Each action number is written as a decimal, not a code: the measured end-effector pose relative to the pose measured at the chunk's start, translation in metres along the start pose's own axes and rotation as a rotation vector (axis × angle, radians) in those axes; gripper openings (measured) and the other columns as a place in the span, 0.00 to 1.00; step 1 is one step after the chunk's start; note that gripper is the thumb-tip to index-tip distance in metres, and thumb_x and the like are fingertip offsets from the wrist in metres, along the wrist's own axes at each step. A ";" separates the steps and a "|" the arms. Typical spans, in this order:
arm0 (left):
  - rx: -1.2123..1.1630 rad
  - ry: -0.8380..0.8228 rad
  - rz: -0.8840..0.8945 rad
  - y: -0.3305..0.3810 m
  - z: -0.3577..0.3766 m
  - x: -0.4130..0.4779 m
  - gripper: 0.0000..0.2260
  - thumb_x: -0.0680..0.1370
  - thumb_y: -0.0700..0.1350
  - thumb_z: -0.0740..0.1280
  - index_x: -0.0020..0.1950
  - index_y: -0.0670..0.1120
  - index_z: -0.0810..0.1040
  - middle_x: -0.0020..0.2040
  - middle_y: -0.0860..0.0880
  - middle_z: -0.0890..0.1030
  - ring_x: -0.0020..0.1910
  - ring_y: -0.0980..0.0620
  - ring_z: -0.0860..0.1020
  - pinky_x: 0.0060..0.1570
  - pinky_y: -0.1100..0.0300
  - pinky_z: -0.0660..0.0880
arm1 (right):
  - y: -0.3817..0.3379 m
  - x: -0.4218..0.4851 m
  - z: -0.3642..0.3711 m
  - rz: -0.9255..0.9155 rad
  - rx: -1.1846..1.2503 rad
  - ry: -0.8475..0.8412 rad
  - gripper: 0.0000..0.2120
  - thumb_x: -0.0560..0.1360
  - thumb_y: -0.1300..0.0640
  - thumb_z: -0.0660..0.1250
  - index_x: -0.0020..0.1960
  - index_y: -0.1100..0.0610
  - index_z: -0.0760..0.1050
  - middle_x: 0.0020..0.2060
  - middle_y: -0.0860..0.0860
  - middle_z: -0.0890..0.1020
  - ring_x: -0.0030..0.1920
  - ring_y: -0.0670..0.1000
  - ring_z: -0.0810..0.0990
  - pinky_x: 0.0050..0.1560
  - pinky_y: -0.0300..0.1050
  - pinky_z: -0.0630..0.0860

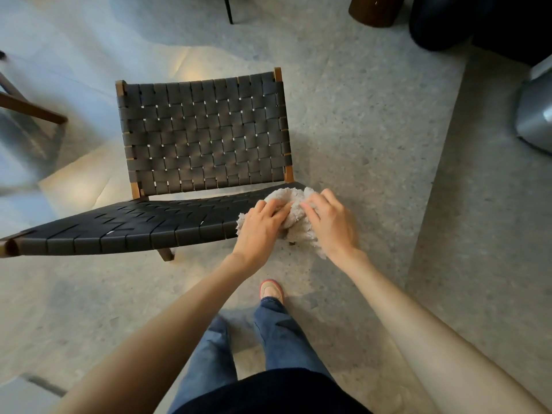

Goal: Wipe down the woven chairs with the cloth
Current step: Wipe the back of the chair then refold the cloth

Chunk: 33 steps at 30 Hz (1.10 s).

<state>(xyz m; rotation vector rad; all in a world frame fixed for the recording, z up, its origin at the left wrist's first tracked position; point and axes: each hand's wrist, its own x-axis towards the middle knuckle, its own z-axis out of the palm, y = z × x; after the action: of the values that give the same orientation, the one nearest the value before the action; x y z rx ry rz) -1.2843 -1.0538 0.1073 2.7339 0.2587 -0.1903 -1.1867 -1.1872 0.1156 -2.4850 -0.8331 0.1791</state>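
Bunching a pale, fluffy terry cloth (294,215) at the right end of the black woven-strap, wood-framed chair (206,135) seat: left hand (261,227) and right hand (333,225), each grip closed on the cloth. Soft, light, limp; judged best gathered into a pad.

woven chair (203,135): flat dark straps, leather-like, matt, with a faint sheen on the seat; smooth brown wood at the frame corners. cloth (295,216): pale, nubby, fluffy pile. floor (373,130): speckled, stone-like, smooth, softly reflective. bin (534,118) at right: brushed grey metal. jeans (283,333): blue denim, matt.
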 end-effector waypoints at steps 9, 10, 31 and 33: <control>-0.109 0.063 -0.006 -0.020 -0.012 -0.096 0.22 0.78 0.49 0.67 0.71 0.49 0.69 0.63 0.48 0.73 0.57 0.49 0.69 0.55 0.63 0.66 | -0.037 -0.078 0.003 0.087 0.142 -0.180 0.11 0.80 0.50 0.61 0.58 0.52 0.75 0.51 0.47 0.74 0.44 0.44 0.74 0.36 0.32 0.68; -0.117 0.048 -0.024 -0.022 -0.008 -0.108 0.23 0.78 0.53 0.65 0.71 0.50 0.68 0.64 0.49 0.72 0.58 0.50 0.69 0.55 0.65 0.65 | -0.042 -0.086 0.005 0.076 0.118 -0.215 0.11 0.80 0.50 0.61 0.59 0.52 0.75 0.52 0.47 0.74 0.45 0.45 0.75 0.37 0.34 0.71; -0.386 0.046 -0.138 -0.083 0.076 -0.180 0.08 0.81 0.47 0.59 0.54 0.46 0.74 0.50 0.50 0.78 0.49 0.50 0.76 0.52 0.53 0.72 | -0.037 -0.154 0.088 0.033 0.030 -0.404 0.12 0.77 0.42 0.63 0.52 0.48 0.77 0.42 0.47 0.81 0.43 0.48 0.77 0.46 0.46 0.71; -0.372 0.053 -0.172 -0.092 0.105 -0.169 0.08 0.82 0.48 0.58 0.56 0.48 0.72 0.51 0.50 0.78 0.51 0.50 0.75 0.54 0.53 0.70 | -0.018 -0.150 0.115 0.028 -0.001 -0.370 0.13 0.77 0.41 0.61 0.54 0.48 0.77 0.43 0.47 0.80 0.45 0.47 0.75 0.47 0.46 0.72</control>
<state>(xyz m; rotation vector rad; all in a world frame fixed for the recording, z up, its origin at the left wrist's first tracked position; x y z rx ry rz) -1.4776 -1.0372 0.0056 2.3500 0.4928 -0.1035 -1.3484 -1.2151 0.0201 -2.5022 -0.9424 0.6637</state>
